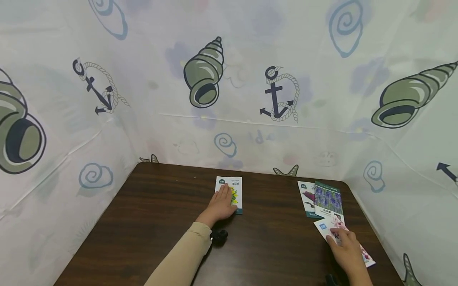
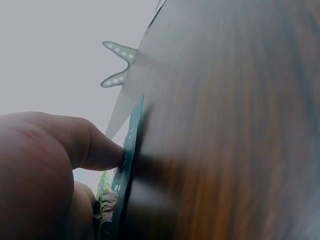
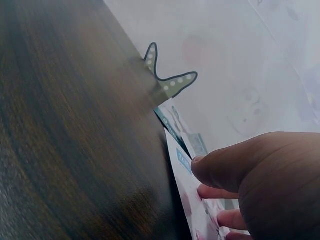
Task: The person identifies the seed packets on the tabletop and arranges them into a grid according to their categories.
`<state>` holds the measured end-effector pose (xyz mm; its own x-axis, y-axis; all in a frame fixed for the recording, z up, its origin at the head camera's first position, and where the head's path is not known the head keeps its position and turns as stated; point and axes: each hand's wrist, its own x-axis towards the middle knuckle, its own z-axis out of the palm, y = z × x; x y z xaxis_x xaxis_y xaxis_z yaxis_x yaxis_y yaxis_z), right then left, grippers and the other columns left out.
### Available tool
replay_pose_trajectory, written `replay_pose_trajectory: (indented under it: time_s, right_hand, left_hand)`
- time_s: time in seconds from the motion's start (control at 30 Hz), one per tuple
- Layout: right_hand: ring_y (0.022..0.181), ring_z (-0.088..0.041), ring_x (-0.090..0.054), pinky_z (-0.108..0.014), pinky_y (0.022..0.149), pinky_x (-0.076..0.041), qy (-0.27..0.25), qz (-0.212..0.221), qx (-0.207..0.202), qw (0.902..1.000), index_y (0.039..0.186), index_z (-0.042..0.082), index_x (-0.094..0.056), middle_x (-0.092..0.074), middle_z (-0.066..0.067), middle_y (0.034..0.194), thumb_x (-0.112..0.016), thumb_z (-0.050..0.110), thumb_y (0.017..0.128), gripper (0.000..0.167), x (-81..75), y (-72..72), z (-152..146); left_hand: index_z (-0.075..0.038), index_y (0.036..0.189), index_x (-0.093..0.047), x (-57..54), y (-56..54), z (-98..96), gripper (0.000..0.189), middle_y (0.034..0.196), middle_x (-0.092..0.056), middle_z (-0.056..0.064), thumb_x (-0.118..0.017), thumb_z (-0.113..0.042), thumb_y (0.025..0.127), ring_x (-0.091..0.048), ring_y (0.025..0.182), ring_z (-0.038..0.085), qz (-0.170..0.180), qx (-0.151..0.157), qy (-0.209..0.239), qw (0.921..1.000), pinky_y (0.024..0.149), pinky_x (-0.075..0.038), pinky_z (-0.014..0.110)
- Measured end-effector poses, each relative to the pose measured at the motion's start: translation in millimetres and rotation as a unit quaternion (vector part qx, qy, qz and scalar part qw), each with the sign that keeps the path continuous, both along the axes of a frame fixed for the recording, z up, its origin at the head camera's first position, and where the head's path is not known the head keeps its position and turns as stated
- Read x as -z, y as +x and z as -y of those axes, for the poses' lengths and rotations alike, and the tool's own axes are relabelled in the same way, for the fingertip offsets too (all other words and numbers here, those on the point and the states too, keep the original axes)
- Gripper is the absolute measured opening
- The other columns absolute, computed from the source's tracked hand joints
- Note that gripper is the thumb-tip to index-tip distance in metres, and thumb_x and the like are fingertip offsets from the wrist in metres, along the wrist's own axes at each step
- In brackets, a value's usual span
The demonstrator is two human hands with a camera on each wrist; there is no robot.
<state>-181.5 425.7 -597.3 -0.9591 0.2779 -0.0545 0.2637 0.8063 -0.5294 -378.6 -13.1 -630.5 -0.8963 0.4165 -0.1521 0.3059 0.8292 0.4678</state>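
Observation:
My left hand [image 1: 220,204] lies with straight fingers on a white seed packet [image 1: 237,184] showing yellow flowers, near the table's far edge. In the left wrist view the thumb touches the green border of that packet [image 2: 131,140]. At the right side, my right hand [image 1: 347,250] rests its fingers on a packet with pink flowers [image 1: 323,227]. The right wrist view shows thumb and fingers on the printed face of this packet [image 3: 182,185]. Just beyond it, a packet with purple-blue flowers [image 1: 328,198] overlaps a white one with a dark purple picture [image 1: 305,191].
The dark brown wooden table [image 1: 150,222] is enclosed by white cloth [image 1: 243,147] printed with shells and anchors. A black device [image 1: 219,237] sits at the left wrist.

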Motion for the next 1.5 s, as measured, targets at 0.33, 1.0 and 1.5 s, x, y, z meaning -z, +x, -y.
replay_pose_trajectory:
  time_s: [0.33, 1.0, 1.5]
  right_hand:
    - [0.144, -0.068, -0.038, -0.079, 0.12, -0.032, -0.002, 0.012, 0.001, 0.9999, 0.148, -0.004, -0.056, -0.039, -0.042, 0.152, -0.063, 0.03, 0.109, 0.052, -2.5, -0.2, 2]
    - [0.143, -0.067, -0.039, -0.078, 0.119, -0.033, 0.0, 0.008, -0.004, 1.0, 0.147, -0.004, -0.057, -0.04, -0.042, 0.151, -0.064, 0.029, 0.109, 0.051, -0.3, 0.1, 0]
    - [0.145, -0.067, -0.036, -0.079, 0.122, -0.03, -0.001, 0.036, -0.006, 0.9993, 0.15, -0.004, -0.053, -0.036, -0.043, 0.153, -0.061, 0.032, 0.111, 0.054, -6.9, -0.7, 3]
  left_hand:
    - [-0.008, 0.176, -0.004, 3.1, -15.3, 19.2, 0.089, 0.185, 0.01, 0.01, -0.046, -0.05, 0.111, 0.009, 0.173, 0.028, 0.005, -0.015, -0.008, 0.9998, 0.142, -0.002, 0.052]
    - [-0.006, 0.175, -0.013, -1.5, -11.8, 26.5, 0.087, 0.185, 0.001, 0.012, -0.052, -0.047, 0.108, 0.002, 0.173, 0.03, -0.012, -0.023, 0.037, 0.999, 0.141, -0.005, 0.054]
    - [0.008, 0.163, -0.043, -19.9, -1.7, 46.1, 0.072, 0.179, -0.028, 0.024, -0.072, -0.025, 0.105, -0.016, 0.17, 0.042, -0.043, -0.01, 0.139, 0.9893, 0.14, -0.014, 0.059]
